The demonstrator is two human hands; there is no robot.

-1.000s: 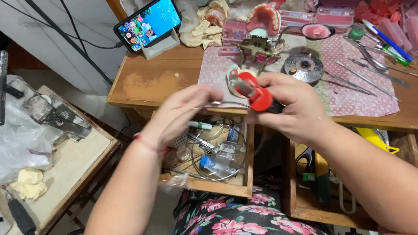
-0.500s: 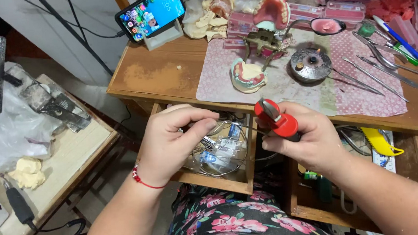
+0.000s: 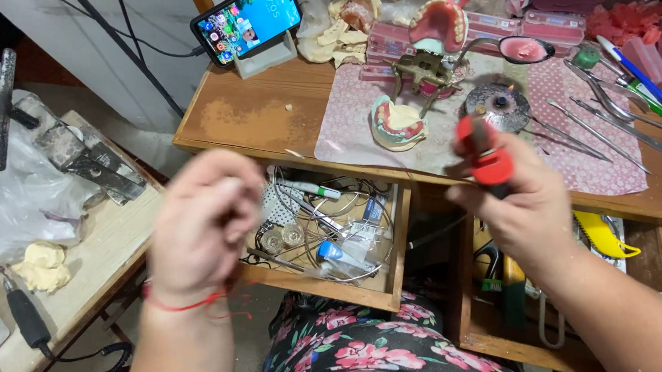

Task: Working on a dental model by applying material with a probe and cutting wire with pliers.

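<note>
Red tool up, drawer open below.
Our right hand [image 3: 528, 208] grips the red tool [image 3: 484, 152]; our left hand [image 3: 203, 224] blurs, fingers curled, over the open drawer [image 3: 326, 232].

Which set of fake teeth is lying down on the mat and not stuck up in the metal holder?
The pink-and-cream denture model lying flat on the pink mat, nearest the desk's front edge. The other denture is tipped up behind the metal holder.

We see even, bright light, soft shadows under the desk, our left hand [image 3: 203, 224] motion-blurred, far things sharp.
</note>
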